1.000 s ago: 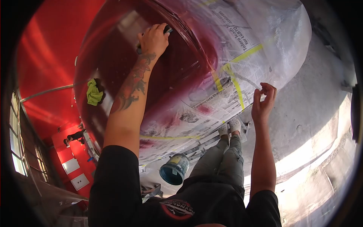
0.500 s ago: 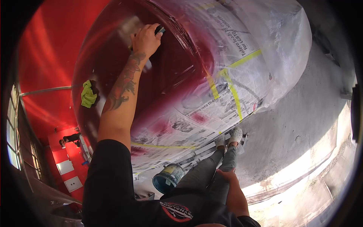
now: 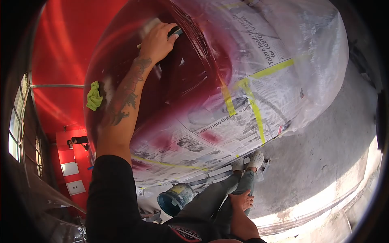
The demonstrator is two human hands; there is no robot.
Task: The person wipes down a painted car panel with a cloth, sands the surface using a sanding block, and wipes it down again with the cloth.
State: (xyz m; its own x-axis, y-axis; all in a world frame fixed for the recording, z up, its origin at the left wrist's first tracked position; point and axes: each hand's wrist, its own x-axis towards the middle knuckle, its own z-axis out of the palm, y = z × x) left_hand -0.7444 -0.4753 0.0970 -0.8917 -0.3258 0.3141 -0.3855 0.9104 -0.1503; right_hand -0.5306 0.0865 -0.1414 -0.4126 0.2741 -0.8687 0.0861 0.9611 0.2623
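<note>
My left hand (image 3: 157, 40) is closed on a dark block (image 3: 175, 31) and presses it against the glossy dark-red car panel (image 3: 178, 81). Most of the block is under my palm; only its end shows by my thumb, plus a pale edge on the other side. My right hand (image 3: 242, 200) lies on my trouser leg near the knee, holding nothing, with its fingers apart. A crumpled yellow-green cloth (image 3: 94, 96) rests on the panel, left of my left forearm.
Newspaper (image 3: 210, 125) held by yellow tape (image 3: 256, 115) masks the panel's near side, with clear plastic sheeting (image 3: 320, 65) farther right. A blue bucket (image 3: 175, 198) stands on the floor beside my legs. Another person (image 3: 78, 141) is in the far left background.
My left hand and the block stay on the panel, slightly shifted. The view has tilted a little, and my right hand's fingers now show more on the leg.
</note>
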